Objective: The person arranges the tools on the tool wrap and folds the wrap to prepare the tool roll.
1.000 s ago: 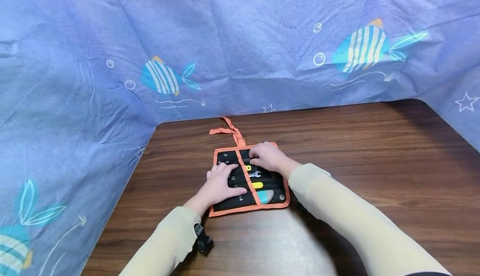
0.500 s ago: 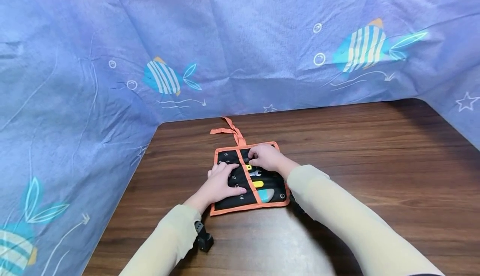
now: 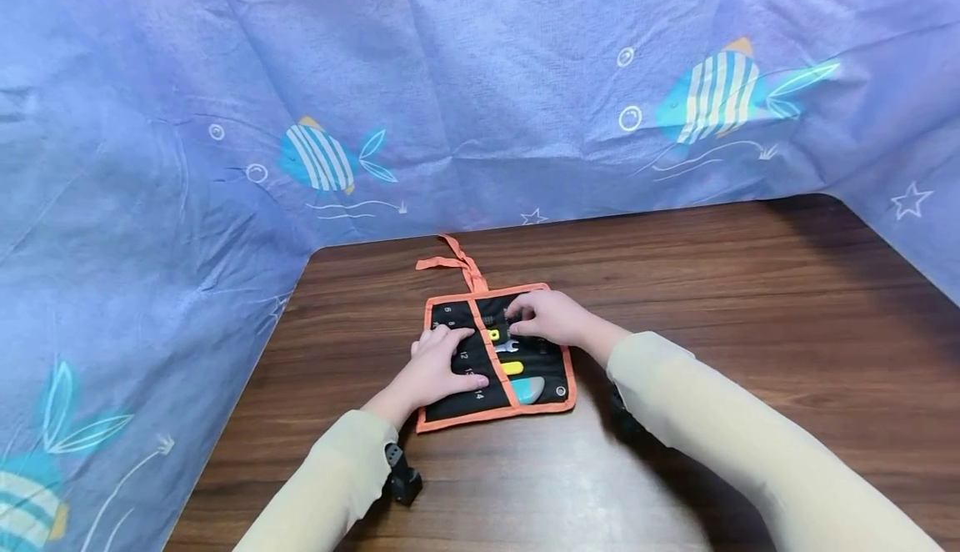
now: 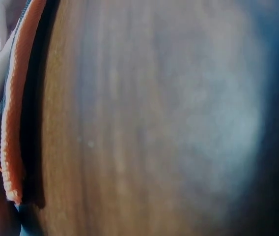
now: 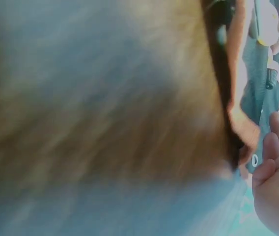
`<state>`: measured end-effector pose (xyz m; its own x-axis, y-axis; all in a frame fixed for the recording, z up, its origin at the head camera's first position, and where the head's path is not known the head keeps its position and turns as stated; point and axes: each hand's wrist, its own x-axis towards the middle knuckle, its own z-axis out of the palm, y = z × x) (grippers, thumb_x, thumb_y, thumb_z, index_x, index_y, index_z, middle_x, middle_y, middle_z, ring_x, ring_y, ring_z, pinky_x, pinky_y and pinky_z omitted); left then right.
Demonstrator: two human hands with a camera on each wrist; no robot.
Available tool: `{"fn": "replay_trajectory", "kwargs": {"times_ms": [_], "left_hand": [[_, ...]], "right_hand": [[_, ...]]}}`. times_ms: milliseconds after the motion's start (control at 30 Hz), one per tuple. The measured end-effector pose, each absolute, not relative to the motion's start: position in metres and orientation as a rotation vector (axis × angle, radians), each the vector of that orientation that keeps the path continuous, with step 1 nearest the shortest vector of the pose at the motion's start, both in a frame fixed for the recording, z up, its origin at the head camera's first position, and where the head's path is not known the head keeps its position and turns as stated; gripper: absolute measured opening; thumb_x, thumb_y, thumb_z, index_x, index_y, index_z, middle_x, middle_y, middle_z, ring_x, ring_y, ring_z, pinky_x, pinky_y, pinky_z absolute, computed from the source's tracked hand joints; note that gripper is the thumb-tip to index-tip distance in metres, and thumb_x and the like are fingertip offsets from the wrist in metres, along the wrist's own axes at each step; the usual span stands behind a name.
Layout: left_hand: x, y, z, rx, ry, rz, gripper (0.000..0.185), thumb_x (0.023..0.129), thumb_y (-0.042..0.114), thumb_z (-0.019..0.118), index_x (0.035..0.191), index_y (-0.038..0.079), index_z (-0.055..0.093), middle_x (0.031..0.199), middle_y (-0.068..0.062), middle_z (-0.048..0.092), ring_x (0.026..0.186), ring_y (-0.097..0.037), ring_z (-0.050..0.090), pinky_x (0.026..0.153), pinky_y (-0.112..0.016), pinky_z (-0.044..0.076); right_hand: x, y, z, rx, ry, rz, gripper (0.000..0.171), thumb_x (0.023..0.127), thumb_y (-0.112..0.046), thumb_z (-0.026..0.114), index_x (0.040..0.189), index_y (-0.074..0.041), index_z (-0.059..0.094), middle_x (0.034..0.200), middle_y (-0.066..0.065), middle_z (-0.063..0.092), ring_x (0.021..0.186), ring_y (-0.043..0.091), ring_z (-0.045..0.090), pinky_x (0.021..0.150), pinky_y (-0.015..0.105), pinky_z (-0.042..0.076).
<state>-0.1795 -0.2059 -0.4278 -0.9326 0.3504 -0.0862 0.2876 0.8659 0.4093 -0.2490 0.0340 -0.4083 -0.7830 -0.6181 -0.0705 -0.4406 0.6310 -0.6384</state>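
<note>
- Since the earlier frame the right hand [image 3: 551, 318] has shifted slightly rightward along the black tool [image 3: 501, 317] at the tool roll's far end, its fingers pinching it.
- The left hand [image 3: 438, 362] lies flat, fingers straight, pressing the roll's numbered pockets.
- The orange-edged tool roll [image 3: 480, 398] lies unrolled on the table [image 3: 750, 302], mid-left.

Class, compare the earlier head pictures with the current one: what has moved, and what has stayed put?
The right hand has shifted slightly to the right on the tool roll, fingertips still on a dark tool near its top. The left hand stays flat on the numbered pockets. The roll itself has not moved on the table.
</note>
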Motion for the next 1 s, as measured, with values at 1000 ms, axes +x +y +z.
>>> {"fn": "replay_trajectory", "kwargs": {"times_ms": [1000], "left_hand": [[-0.165, -0.21, -0.406, 0.584, 2.807, 0.855, 0.066, 0.079, 0.043, 0.072, 0.135, 0.017, 0.048, 0.085, 0.008, 0.05, 0.084, -0.013, 0.044, 0.078, -0.037, 0.038]], "right_hand": [[-0.206, 0.082, -0.409, -0.919, 2.493, -0.996, 0.035, 0.087, -0.028, 0.067, 0.117, -0.011, 0.061, 0.083, -0.006, 0.057, 0.072, 0.011, 0.051, 0.069, 0.03, 0.042]]}}
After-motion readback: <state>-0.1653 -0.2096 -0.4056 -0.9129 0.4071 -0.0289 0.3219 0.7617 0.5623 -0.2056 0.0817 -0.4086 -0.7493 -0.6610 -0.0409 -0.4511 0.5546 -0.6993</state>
